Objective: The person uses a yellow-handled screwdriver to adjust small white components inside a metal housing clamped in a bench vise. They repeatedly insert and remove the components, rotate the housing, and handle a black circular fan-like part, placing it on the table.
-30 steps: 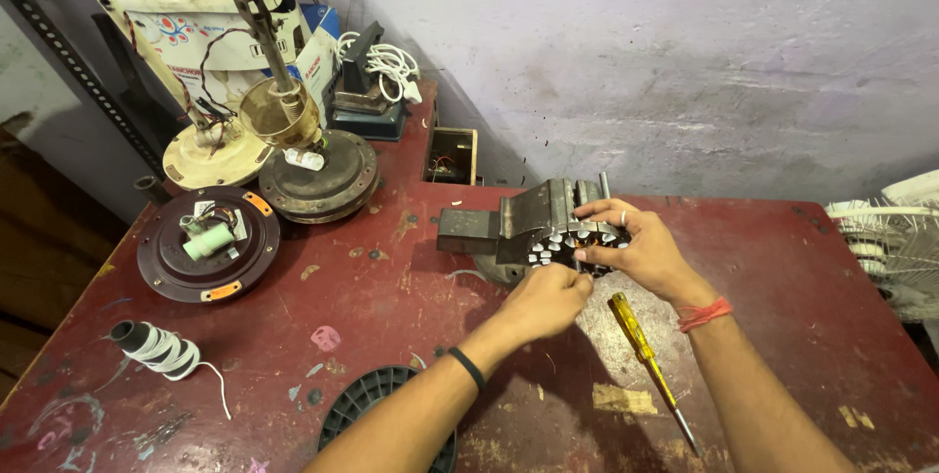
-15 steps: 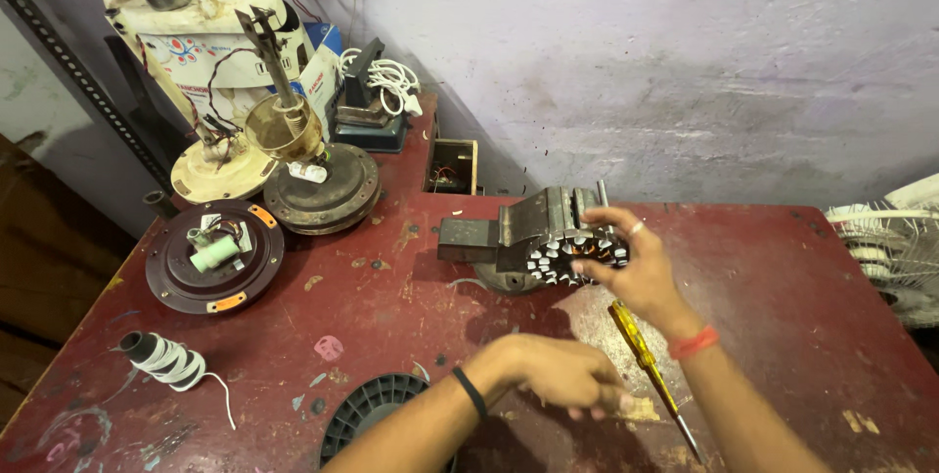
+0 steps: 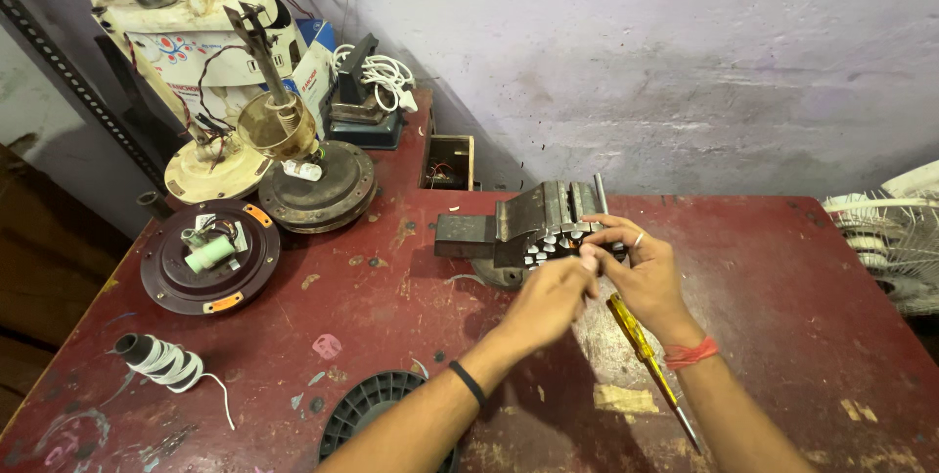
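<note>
A metal motor stator (image 3: 548, 238) with white slot liners sits in a grey bench vise (image 3: 489, 230) at the middle of the red table. My right hand (image 3: 641, 272) wraps its fingers over the stator's right side. My left hand (image 3: 553, 297) reaches up from below, its fingertips pinched on the stator's edge beside my right fingers. Whether something small lies between them is hidden. A yellow-handled screwdriver (image 3: 641, 346) lies on the table under my right wrist.
A round fan motor base (image 3: 205, 258) with a green part, a brown motor housing (image 3: 318, 184) and a white fan body (image 3: 201, 62) stand at the left. A white tape roll (image 3: 161, 360) and black round grille (image 3: 377, 405) lie near the front edge. A small open box (image 3: 448, 160) stands by the wall.
My left hand dropped to the table beside the screwdriver half a second ago and has come back up to the stator. My right hand stayed on the stator.
</note>
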